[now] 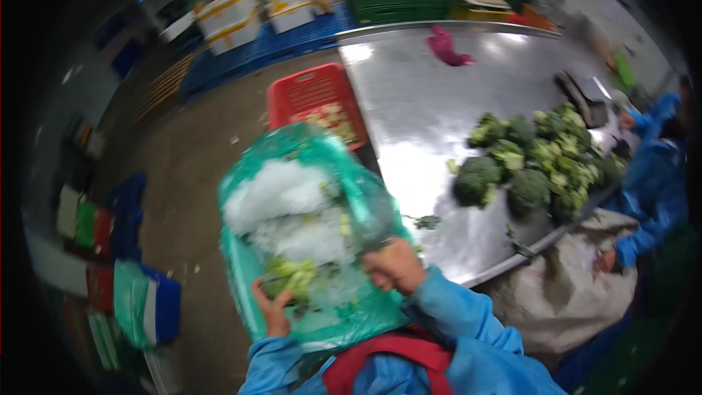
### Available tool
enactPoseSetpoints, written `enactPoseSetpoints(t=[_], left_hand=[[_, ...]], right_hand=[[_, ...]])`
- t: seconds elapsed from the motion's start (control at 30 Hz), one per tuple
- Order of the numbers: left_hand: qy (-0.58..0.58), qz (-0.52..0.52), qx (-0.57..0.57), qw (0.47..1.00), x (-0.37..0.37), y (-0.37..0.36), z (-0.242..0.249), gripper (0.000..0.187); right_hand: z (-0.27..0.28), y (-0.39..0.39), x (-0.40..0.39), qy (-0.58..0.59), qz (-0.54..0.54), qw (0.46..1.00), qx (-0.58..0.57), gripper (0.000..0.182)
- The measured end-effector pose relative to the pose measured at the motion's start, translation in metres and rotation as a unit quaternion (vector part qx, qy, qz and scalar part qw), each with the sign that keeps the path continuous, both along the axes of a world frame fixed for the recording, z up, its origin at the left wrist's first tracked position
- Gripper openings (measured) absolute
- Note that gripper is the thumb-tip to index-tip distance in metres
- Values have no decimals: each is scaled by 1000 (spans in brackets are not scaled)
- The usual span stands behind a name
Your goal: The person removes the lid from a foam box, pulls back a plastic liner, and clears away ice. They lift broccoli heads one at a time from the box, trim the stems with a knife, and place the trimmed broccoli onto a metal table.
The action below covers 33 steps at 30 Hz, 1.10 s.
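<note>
A container lined with a green plastic bag (238, 278) holds white crushed ice (281, 194) and pieces of broccoli. Low in it, my left hand (272, 307) has its fingers curled round a light green broccoli piece (296, 276). My right hand (395, 265) is closed at the container's right side, against a blurred greyish thing that I cannot make out. To the right, a heap of broccoli (528, 190) lies on the metal table (409, 117).
A red crate (303, 91) with pale pieces stands beyond the container. Pink cloth (447, 47) and a dark-and-silver device (581, 99) are on the table. A co-worker in blue (654, 175) is at the right, near a white sack (563, 292). Boxes stand on blue pallets (263, 55).
</note>
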<state>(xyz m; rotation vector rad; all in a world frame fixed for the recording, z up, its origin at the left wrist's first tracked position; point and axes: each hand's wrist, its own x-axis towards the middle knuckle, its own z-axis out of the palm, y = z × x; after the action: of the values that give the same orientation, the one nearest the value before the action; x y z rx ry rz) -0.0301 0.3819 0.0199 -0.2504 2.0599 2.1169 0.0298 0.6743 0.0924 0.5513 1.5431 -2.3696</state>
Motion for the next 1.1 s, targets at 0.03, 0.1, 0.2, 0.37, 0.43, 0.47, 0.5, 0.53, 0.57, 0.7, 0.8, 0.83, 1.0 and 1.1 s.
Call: enactPoseSetpoints(t=[0.03, 0.1, 0.2, 0.37, 0.43, 0.47, 0.5, 0.53, 0.57, 0.7, 0.8, 0.83, 1.0, 1.1], left_hand=[[-41, 19, 67, 997, 0, 6, 13, 61], [-167, 2, 229, 959, -8, -20, -24, 53], [-251, -61, 312, 914, 10, 33, 11, 50], [-167, -193, 221, 941, 21, 126, 39, 57], [-184, -265, 226, 919, 17, 159, 54, 62], [-184, -273, 229, 916, 14, 174, 61, 62], [-164, -329, 222, 903, 14, 189, 69, 65], [-143, -383, 216, 887, 14, 201, 73, 68], [-106, -381, 190, 899, 13, 211, 72, 65], [-104, -227, 24, 968, -15, 194, 27, 44], [-125, -47, -89, 987, -33, 140, -25, 35], [-128, -34, -91, 987, -39, 124, -39, 35], [-184, 23, -225, 957, -21, 61, -89, 34], [-106, -15, -318, 942, -23, 42, -146, 54]], right_hand=[[-23, -1, 1, 95, 35, 988, 118, 39], [-75, -10, 9, 185, 70, 941, 273, 56], [-46, -17, 11, 120, 43, 983, 132, 66], [-51, 25, 20, 187, -70, 963, 183, 58], [-26, 74, 38, 82, -113, 985, 99, 52], [-18, 98, 47, 55, -155, 984, 69, 49], [-12, 123, 58, 57, -205, 976, 39, 42], [-8, 149, 70, 59, -254, 965, 7, 36], [-12, 181, 82, 80, -296, 952, 11, 31], [7, 305, 146, 169, -458, 871, 55, 20], [57, 367, 164, 123, -619, 680, 374, 31], [47, 407, 177, 150, -624, 636, 428, 30], [-7, 598, 234, 17, -473, 474, 743, 43], [-77, 725, 282, -100, -332, 461, 817, 52]])
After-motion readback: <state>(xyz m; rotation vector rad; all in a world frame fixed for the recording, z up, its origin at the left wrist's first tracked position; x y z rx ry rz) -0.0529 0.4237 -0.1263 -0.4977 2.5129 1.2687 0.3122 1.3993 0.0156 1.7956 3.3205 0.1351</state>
